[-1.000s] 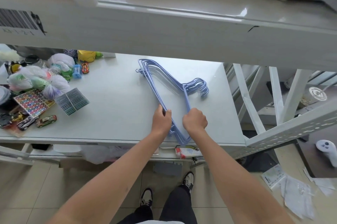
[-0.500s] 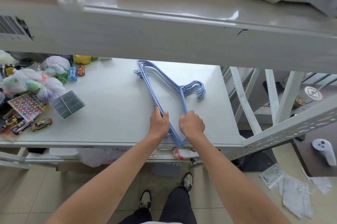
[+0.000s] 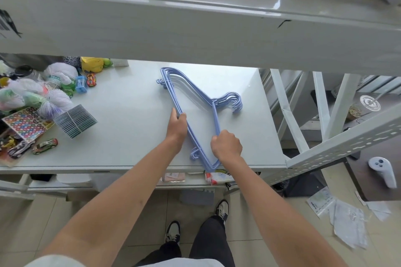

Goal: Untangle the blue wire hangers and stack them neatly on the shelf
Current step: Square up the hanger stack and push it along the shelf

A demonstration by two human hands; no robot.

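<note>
Several blue wire hangers [image 3: 191,91] lie as one aligned stack on the white shelf [image 3: 130,114], hooks pointing right. My left hand [image 3: 178,127] grips the long bottom bar of the stack partway along, fingers curled round it. My right hand [image 3: 226,145] grips the near shoulder side of the stack, close to the shelf's front edge. The stack's near corner sticks slightly past that edge.
Toy cars [image 3: 44,146], a sticker sheet [image 3: 26,123], a pack of dark cards [image 3: 74,120] and bagged items [image 3: 54,84] crowd the shelf's left part. An upper shelf [image 3: 195,28] overhangs the back. A white controller [image 3: 383,171] lies at the right.
My hands have moved apart: the left slid farther up the long bar, the right stayed near the front corner. The hanger stack lies about where it was.
</note>
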